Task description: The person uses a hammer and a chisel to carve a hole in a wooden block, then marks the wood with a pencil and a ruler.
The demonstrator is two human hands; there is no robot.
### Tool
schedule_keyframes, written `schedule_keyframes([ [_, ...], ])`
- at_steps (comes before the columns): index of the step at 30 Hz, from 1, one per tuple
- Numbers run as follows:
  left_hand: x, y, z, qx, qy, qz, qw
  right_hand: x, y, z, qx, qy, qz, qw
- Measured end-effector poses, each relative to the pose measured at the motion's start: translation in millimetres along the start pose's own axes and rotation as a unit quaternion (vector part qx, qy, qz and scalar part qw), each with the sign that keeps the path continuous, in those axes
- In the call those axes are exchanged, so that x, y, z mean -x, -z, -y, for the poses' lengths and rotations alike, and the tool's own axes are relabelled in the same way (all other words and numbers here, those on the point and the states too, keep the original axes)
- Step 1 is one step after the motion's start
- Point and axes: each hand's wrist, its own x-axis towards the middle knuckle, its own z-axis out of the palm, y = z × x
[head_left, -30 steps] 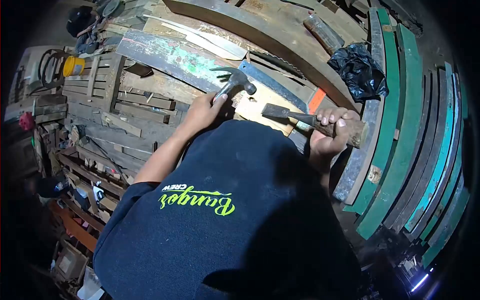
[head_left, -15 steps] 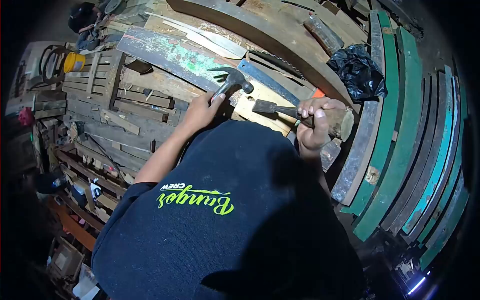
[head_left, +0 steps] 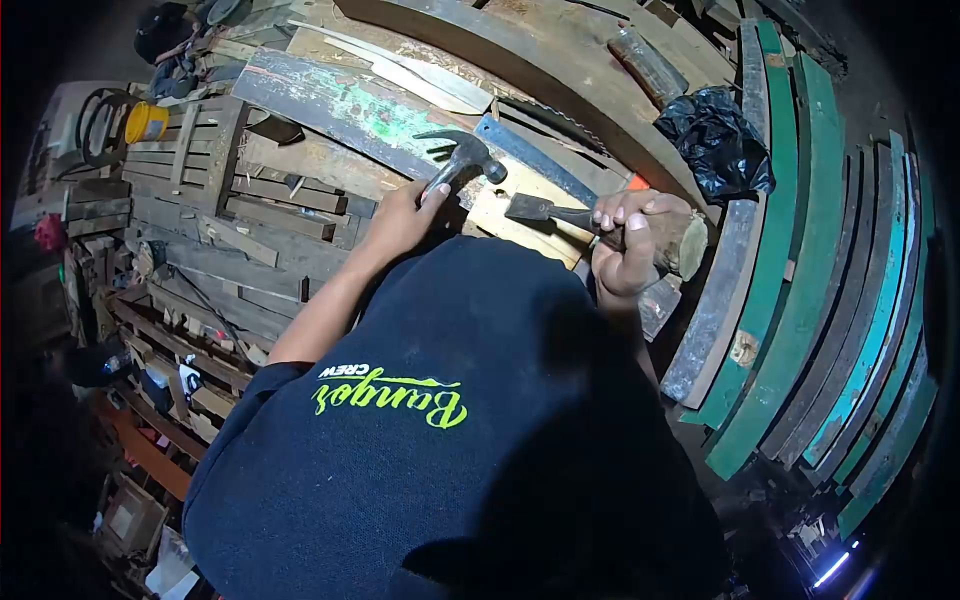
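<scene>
My left hand (head_left: 402, 222) is wrapped round a claw hammer (head_left: 465, 162), its claw pointing left and its striking face to the right. Most of the hammer's handle is hidden by the hand and the dark shirt. My right hand (head_left: 630, 240) grips a chisel (head_left: 535, 208) by its thick, round wooden handle (head_left: 688, 245), with the dark metal blade pointing left. Under the blade lies a pale piece of wood (head_left: 540, 185) with a small dark hole near the hammer head. A handsaw (head_left: 545, 165) with a bluish blade and orange handle end lies just beyond.
A long paint-worn board (head_left: 330, 105) and a thick curved-looking beam (head_left: 520, 70) run across the bench. To the right are a black plastic bag (head_left: 715, 145), a dusty bottle (head_left: 647, 65) and green planks (head_left: 790, 260). A yellow bucket (head_left: 147, 124) and another person (head_left: 165, 40) appear upper left.
The hammer head has shifted very slightly up and left with my left hand. My right hand and the chisel stay almost in place.
</scene>
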Motion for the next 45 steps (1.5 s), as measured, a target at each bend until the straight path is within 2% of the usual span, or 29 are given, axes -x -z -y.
schedule_keyframes([
  [6,1,3,-4,0.003,0.013,0.017,1.0,-1,-3,0,0.013,0.011,-0.003,1.0],
  [10,1,1,-1,0.009,-0.01,-0.004,1.0,-6,-6,0,0.041,0.035,0.02,0.998],
  [16,-2,1,0,0.017,-0.008,-0.003,1.0,-14,-12,-2,0.044,0.018,0.002,0.999],
  [18,-1,5,-4,-0.006,0.0,0.011,1.0,-16,-18,1,0.081,0.005,0.001,0.997],
  [26,-5,8,-7,-0.018,0.02,0.023,0.999,-17,-11,-3,0.052,0.015,-0.036,0.998],
  [32,-8,6,1,-0.015,-0.018,0.009,1.0,-16,-14,-2,0.066,0.007,-0.031,0.997],
  [36,-9,13,-6,-0.006,0.009,0.041,0.999,-17,-16,-1,0.073,-0.005,-0.022,0.997],
  [38,-13,10,1,-0.013,-0.02,0.007,1.0,-19,-17,-1,0.077,-0.006,-0.024,0.997],
  [40,-22,19,-7,0.023,0.019,0.088,0.996,-24,-18,-1,0.079,-0.003,-0.01,0.997],
  [41,-27,18,-11,0.06,-0.006,0.074,0.995,-25,-19,-6,0.072,-0.001,-0.042,0.997],
  [44,-37,40,-60,0.16,-0.029,0.077,0.984,-32,-20,-4,0.068,-0.022,-0.033,0.997],
  [45,-37,53,-85,0.19,-0.063,0.088,0.976,-33,-16,-5,0.099,-0.045,-0.023,0.994],
])
